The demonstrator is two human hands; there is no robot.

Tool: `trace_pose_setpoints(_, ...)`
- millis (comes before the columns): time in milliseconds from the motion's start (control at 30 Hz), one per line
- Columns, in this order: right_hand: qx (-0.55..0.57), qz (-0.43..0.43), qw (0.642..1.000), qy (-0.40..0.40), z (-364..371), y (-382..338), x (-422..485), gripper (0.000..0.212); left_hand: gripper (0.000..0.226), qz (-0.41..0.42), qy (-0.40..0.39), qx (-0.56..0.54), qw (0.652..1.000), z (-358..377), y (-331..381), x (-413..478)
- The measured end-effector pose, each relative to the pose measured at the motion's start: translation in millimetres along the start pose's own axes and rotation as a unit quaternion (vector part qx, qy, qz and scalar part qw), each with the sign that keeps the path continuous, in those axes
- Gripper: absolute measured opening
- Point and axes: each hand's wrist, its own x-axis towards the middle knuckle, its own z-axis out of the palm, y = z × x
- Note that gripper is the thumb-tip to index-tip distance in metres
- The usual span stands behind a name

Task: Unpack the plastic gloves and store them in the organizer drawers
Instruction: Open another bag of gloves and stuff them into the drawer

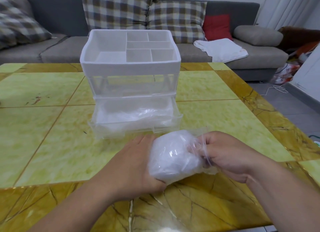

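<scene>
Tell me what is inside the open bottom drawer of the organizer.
Crumpled clear plastic film, likely gloves, lies in the open bottom drawer. Its back part sits under the organizer body, so anything there is hidden.

Left hand (138,164), right hand (226,153): both bare; forearms (97,202) bare to frame edge.

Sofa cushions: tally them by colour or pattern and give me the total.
Brown-and-cream plaid fabric cushions: 3
Red fabric cushion: 1
Grey rounded fabric cushion: 1
Total: 5
</scene>
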Motion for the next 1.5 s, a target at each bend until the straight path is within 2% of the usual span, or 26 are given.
trace_pose_setpoints(100,0.063,0.010,0.998,-0.018,7,-3,-4,0.027,0.089,0.025,-0.006,-0.035,0.999,-2,3,0)
trace_pose_setpoints(200,0.082,0.019,0.994,-0.062,-6,-10,-11,0.019,0.076,0.003,-0.051,-0.129,0.990,-10,1,0)
trace_pose_setpoints(267,0.009,-0.025,0.993,-0.119,-16,-11,-14,0.012,0.060,-0.028,-0.087,-0.220,0.971,-15,0,0)
trace_pose_setpoints(333,-0.099,-0.054,0.984,-0.135,-16,-9,-15,0.031,0.046,-0.049,-0.106,-0.300,0.947,-16,0,0)
trace_pose_setpoints(400,-0.165,-0.077,0.974,-0.132,-12,-6,-13,0.038,0.044,-0.064,-0.113,-0.355,0.926,-14,0,2)
trace_pose_setpoints(567,-0.182,-0.135,0.967,-0.120,-12,-2,-8,0.026,0.048,-0.115,-0.129,-0.465,0.868,-7,0,4)
trace_pose_setpoints(667,-0.213,-0.157,0.955,-0.137,-13,2,-5,0.018,0.047,-0.134,-0.158,-0.493,0.845,-5,0,3)
trace_pose_setpoints(767,-0.184,-0.166,0.954,-0.169,-8,4,-5,0.011,0.044,-0.146,-0.159,-0.517,0.828,-5,-2,4)
trace_pose_setpoints(833,-0.151,-0.175,0.962,-0.147,-6,6,-3,0.008,0.044,-0.153,-0.160,-0.529,0.819,-6,-3,4)
trace_pose_setpoints(900,-0.142,-0.193,0.964,-0.117,-9,5,-2,0.006,0.055,-0.148,-0.194,-0.533,0.810,-10,-5,4)
trace_pose_setpoints(1033,-0.120,-0.213,0.968,-0.056,-35,3,-2,0.029,0.062,-0.136,-0.264,-0.507,0.809,-25,-22,5)
trace_pose_setpoints(1067,-0.112,-0.209,0.971,-0.034,-44,5,-3,0.029,0.062,-0.131,-0.265,-0.498,0.815,-28,-29,4)
trace_pose_setpoints(1167,-0.076,-0.185,0.980,0.014,-63,10,-7,0.013,0.059,-0.120,-0.265,-0.496,0.818,-37,-40,-2)
trace_pose_setpoints(1200,-0.046,-0.172,0.984,0.021,-67,12,-8,0.018,0.059,-0.105,-0.268,-0.485,0.826,-39,-40,-4)
trace_pose_setpoints(1233,-0.019,-0.158,0.987,0.026,-69,13,-9,0.032,0.059,-0.087,-0.263,-0.460,0.844,-42,-37,-6)
trace_pose_setpoints(1300,0.020,-0.124,0.991,0.038,-73,14,-8,0.061,0.061,-0.064,-0.212,-0.354,0.909,-45,-32,-11)
trace_pose_setpoints(1333,0.035,-0.105,0.993,0.046,-75,15,-6,0.057,0.064,-0.060,-0.176,-0.276,0.943,-47,-32,-14)
trace_pose_setpoints(1400,0.050,-0.060,0.995,0.069,-75,15,-2,0.025,0.076,-0.076,-0.122,-0.073,0.987,-50,-38,-21)
trace_pose_setpoints(1433,0.042,-0.036,0.995,0.085,-72,14,-2,0.015,0.086,-0.094,-0.110,0.008,0.989,-50,-45,-25)
trace_pose_setpoints(1500,0.020,-0.001,0.993,0.120,-69,17,2,0.008,0.104,-0.139,-0.091,0.083,0.983,-50,-65,-34)
